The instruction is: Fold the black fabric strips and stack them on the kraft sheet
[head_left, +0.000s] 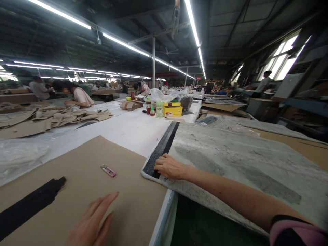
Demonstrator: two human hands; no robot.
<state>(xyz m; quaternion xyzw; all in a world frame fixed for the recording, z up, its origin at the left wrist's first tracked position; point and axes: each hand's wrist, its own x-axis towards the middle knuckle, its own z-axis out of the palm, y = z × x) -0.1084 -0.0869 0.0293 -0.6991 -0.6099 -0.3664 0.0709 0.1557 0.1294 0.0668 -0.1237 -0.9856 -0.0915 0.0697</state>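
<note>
My right hand (170,166) reaches across a grey, stained cloth-covered board (230,150). Its fingers are curled down onto the near end of a dark fabric strip (164,145) along the board's left edge; the fingertips are partly hidden. Over brown sheet material (130,171), my left hand (94,218) hovers with fingers stretched out and thumb apart, slightly blurred, holding nothing. Beyond it lies a small pair of thread snips (108,170) with a pink handle. A stack of black strips (30,205) rests on the brown sheet at the left.
A yellow box (173,110), bottles (152,110) and clear plastic (164,94) stand farther along the white table (123,131). Beige cut pieces (56,119) are piled at the left. Co-workers, one in a pink top (83,96), sit at other tables. A dark gap opens below the board's near edge.
</note>
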